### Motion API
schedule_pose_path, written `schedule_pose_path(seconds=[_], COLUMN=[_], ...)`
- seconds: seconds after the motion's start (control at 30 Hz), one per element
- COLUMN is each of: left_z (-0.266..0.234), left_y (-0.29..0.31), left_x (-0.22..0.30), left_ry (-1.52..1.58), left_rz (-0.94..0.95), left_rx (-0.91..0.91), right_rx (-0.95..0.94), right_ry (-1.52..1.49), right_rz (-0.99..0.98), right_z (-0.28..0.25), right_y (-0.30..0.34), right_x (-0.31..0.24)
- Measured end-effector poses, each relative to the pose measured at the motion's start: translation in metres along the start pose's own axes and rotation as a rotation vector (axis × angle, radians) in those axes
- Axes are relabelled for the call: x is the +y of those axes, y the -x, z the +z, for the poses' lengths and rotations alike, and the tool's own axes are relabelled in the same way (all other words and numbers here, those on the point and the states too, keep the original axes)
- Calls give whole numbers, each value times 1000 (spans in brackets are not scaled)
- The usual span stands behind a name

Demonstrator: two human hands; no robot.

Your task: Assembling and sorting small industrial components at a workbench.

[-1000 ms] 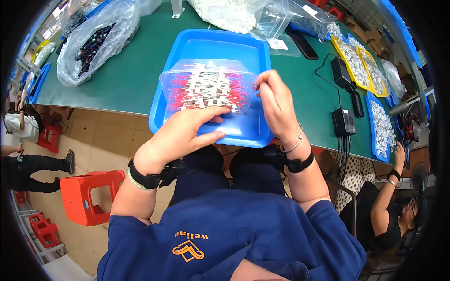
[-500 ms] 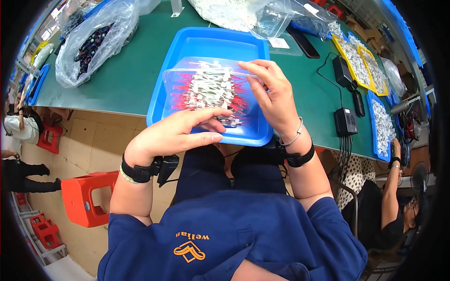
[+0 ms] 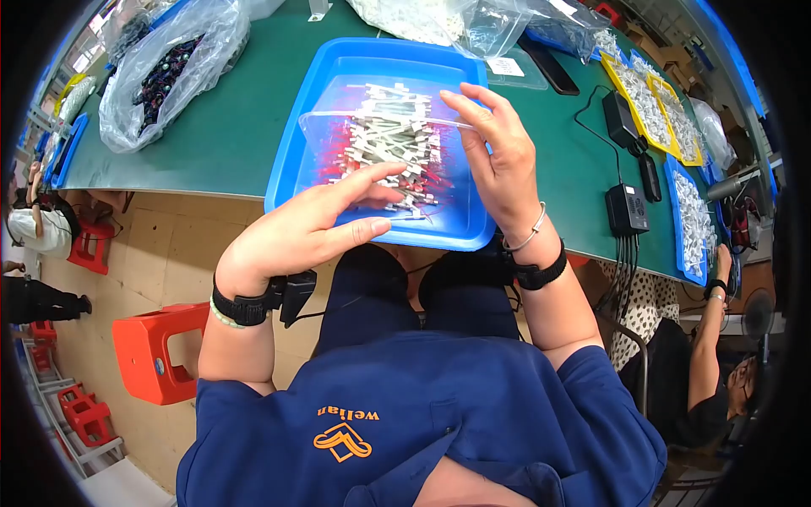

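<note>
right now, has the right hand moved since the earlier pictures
Yes: the right hand has shifted farther forward, toward the top of the view, judged against the nearer black power box.

Green table (image 3: pixel 266 110) — blue tray (image 3: pixel 380 69), plastic bag (image 3: pixel 217 52), apparently a phone (image 3: pixel 556 71).

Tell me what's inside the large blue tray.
In the blue tray are a clear plastic container and a heap of white pieces with red wires. The left hand and heap hide what lies beneath them.
</note>
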State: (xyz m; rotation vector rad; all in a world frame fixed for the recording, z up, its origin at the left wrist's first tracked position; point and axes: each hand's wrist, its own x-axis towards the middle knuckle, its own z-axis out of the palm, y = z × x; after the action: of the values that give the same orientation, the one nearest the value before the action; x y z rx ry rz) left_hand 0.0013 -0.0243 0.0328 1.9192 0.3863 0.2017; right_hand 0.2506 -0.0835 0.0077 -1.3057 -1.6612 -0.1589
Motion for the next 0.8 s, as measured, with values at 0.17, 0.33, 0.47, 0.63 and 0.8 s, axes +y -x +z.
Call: schedule_pose_path(seconds=[0.17,0.33,0.47,0.63,0.8], left_z=[0,7,11,9,14], left_y=[1,8,8,9,8], left_x=[-2,-6,-1,4,-2], left_ry=[48,-142,-259,-319,-370], left_rz=[39,120,213,250,386], left_rx=[36,43,97,179,385], right_rx=[-11,-1,52,133,-67], right_ry=[-14,25,38,128,-10], right_rz=[-3,-95,-12,-77,-76], right_z=[-1,-3,-1,-1,-9], right_y=[2,7,10,7,3], right_x=[1,-2,0,8,4])
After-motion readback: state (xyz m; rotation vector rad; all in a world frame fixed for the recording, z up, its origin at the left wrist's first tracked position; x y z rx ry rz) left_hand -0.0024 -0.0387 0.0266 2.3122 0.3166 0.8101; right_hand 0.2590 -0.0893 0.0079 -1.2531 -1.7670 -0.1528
